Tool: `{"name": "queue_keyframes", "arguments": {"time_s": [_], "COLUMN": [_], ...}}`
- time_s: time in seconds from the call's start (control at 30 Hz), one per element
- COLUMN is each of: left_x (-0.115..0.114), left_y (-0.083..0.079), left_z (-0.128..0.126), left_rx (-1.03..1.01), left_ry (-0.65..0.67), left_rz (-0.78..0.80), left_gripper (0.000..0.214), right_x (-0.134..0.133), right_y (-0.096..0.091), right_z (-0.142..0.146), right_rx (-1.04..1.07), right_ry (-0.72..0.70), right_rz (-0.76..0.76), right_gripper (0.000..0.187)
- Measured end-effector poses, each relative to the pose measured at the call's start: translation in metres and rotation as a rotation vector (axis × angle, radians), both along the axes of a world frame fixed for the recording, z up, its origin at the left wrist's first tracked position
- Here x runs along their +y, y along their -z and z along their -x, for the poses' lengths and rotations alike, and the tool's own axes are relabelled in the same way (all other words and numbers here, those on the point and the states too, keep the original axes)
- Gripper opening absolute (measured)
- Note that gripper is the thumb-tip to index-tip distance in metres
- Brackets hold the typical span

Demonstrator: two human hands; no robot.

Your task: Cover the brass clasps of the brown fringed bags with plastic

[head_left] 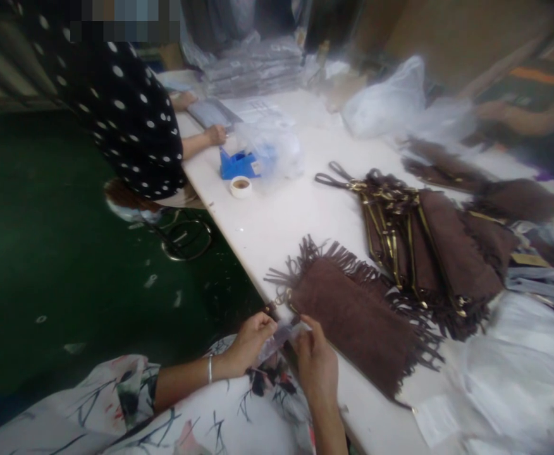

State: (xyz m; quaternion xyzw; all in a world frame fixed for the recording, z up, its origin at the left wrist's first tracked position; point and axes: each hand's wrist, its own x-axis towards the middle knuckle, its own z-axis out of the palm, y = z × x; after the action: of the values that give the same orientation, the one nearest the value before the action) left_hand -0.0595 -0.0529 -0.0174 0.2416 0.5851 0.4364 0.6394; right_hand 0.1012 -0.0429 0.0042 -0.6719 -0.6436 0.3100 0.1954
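A small piece of clear plastic (276,340), perhaps a bag, stretches between my two hands at the table's near edge. My left hand (251,341) pinches its left side. My right hand (315,357) has its fingers closed on the other side. Just beyond them a brown fringed clutch bag (348,316) lies flat on the table, its gold-coloured clasp and short strap close to my fingertips. Whether the strap runs into the plastic I cannot tell.
Several brown fringed bags with gold zips (429,246) are piled to the right. Clear plastic bags (528,366) lie at the near right. A blue tape dispenser (236,164) and a tape roll (240,186) stand near a co-worker's hand (216,134). A stool (184,237) stands left of the white table (286,215).
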Motion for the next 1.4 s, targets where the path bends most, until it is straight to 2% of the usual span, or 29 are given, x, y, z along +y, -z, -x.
{"name": "queue_keyframes", "arguments": {"time_s": [0.1, 0.3, 0.53, 0.73, 0.8, 0.9, 1.2, 1.4], "left_x": [0.001, 0.003, -0.006, -0.006, -0.005, -0.003, 0.003, 0.013], "left_y": [0.002, -0.005, -0.002, -0.006, -0.007, -0.006, -0.001, -0.008], "left_z": [-0.001, -0.007, -0.012, -0.026, -0.029, -0.030, -0.031, -0.025], "left_rx": [0.004, -0.036, 0.168, 0.126, 0.154, 0.210, 0.085, 0.023], "left_ry": [-0.001, 0.009, 0.020, -0.007, -0.025, -0.044, -0.067, -0.061], "left_rz": [0.008, 0.030, 0.011, 0.068, 0.059, 0.029, 0.002, 0.085], "left_gripper": [0.040, 0.041, 0.033, 0.033, 0.034, 0.034, 0.039, 0.038], "right_x": [0.002, -0.002, -0.013, -0.026, -0.028, -0.025, -0.010, -0.015], "right_y": [-0.003, -0.007, -0.002, -0.005, -0.006, -0.006, 0.004, 0.004], "right_z": [-0.002, -0.003, -0.008, -0.009, -0.006, -0.002, 0.004, 0.012], "right_rx": [-0.013, 0.027, 0.143, 0.286, 0.316, 0.291, 0.326, 0.306], "right_ry": [-0.036, -0.062, -0.071, 0.133, 0.146, 0.153, 0.144, 0.151], "right_rz": [0.004, 0.022, 0.053, 0.181, 0.210, 0.178, 0.150, 0.144], "right_gripper": [0.039, 0.035, 0.035, 0.042, 0.042, 0.039, 0.035, 0.032]}}
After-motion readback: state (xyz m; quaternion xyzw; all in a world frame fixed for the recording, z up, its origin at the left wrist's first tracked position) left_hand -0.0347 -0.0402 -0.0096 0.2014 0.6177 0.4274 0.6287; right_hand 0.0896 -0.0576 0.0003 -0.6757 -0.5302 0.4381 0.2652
